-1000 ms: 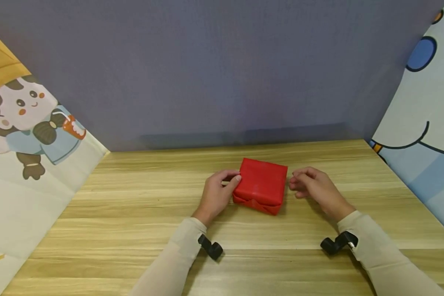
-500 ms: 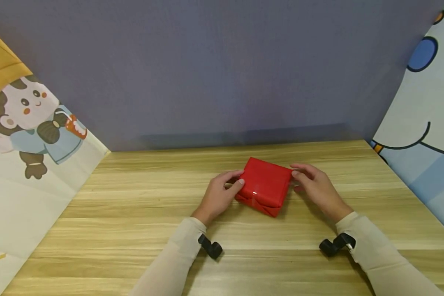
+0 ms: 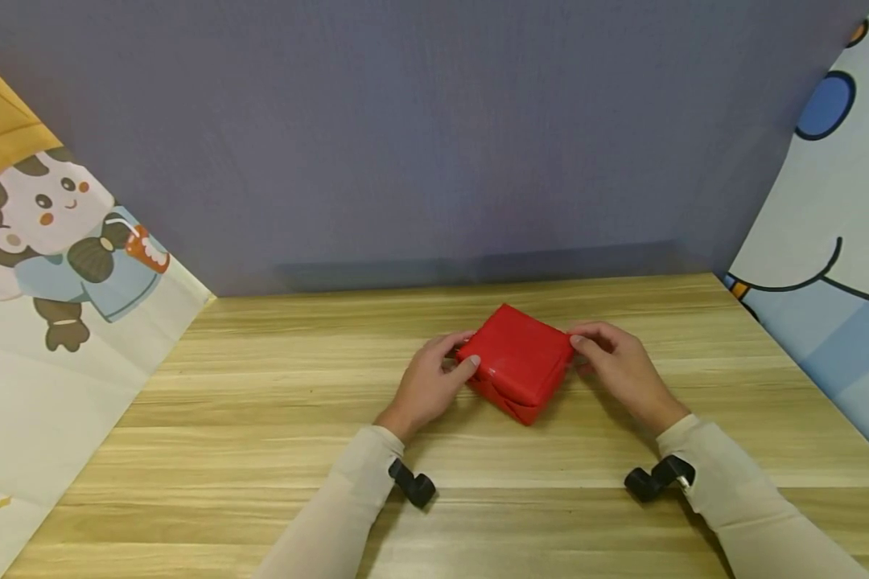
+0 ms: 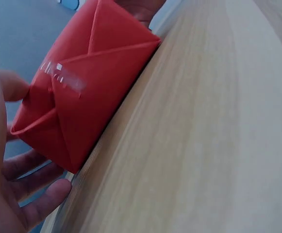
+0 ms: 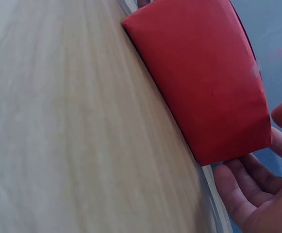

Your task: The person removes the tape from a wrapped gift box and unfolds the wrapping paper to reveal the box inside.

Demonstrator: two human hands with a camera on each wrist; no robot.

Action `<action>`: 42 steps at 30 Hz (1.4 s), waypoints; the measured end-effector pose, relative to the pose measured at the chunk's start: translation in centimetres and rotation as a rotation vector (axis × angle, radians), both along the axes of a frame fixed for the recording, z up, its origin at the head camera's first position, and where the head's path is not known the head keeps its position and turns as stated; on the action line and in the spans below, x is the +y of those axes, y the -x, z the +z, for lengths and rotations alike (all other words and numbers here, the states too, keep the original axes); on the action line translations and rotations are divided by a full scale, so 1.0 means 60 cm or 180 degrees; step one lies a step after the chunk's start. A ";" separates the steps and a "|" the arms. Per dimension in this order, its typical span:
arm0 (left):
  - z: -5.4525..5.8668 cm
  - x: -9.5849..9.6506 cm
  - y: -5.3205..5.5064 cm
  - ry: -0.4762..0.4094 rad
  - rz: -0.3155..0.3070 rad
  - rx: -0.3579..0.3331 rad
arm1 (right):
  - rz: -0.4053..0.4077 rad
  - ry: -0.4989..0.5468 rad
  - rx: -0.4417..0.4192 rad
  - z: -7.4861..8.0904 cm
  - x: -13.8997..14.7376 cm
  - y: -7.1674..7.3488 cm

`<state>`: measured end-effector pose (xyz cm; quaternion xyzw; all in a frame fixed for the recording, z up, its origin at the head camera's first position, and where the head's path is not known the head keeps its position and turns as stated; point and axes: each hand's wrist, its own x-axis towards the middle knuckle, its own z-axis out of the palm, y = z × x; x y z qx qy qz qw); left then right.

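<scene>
A red paper-wrapped box [image 3: 519,352] lies on the wooden table, turned so one corner points toward the person. My left hand [image 3: 432,384] holds its left corner, thumb on the top edge and fingers along the far side. At the right corner, my right hand [image 3: 623,371] has its thumb and fingers around the edge. In the left wrist view, the box's end [image 4: 92,92] shows folded paper flaps with a shiny strip of clear tape. The right wrist view shows a smooth red side [image 5: 204,82], with fingertips [image 5: 228,177] by its lower corner.
A grey-purple panel [image 3: 434,145] rises behind the wood-grain table [image 3: 261,386]. Cartoon-printed panels stand on the left [image 3: 65,241] and right [image 3: 825,241]. A black wrist camera [image 3: 413,484] sits on the left sleeve and another black camera [image 3: 659,478] on the right.
The red box has turned clockwise on the table, its far edge swinging right. The right hand, apart from the box earlier, has come to its right corner. The left hand has barely moved.
</scene>
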<state>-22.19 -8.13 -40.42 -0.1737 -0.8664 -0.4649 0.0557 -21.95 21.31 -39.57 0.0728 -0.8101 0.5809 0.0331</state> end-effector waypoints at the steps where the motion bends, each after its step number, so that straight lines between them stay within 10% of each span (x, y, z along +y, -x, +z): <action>1: -0.001 0.000 0.001 -0.0033 0.0040 -0.0002 | -0.0039 -0.0043 0.0020 0.000 0.000 0.000; 9: -0.004 0.001 0.004 -0.0272 0.0194 0.0180 | -0.0096 -0.0195 0.0117 -0.004 -0.005 0.000; 21: 0.003 0.005 0.000 0.0180 0.0348 0.1259 | 0.0427 -0.0663 0.0484 0.002 -0.013 -0.008; 31: 0.011 0.012 -0.008 0.0527 0.0124 0.0724 | 0.0871 -0.1042 0.0544 0.011 -0.016 -0.015; 42: 0.013 0.017 -0.011 0.0614 -0.0075 0.0643 | 0.0972 -0.1092 0.0649 0.004 -0.015 -0.013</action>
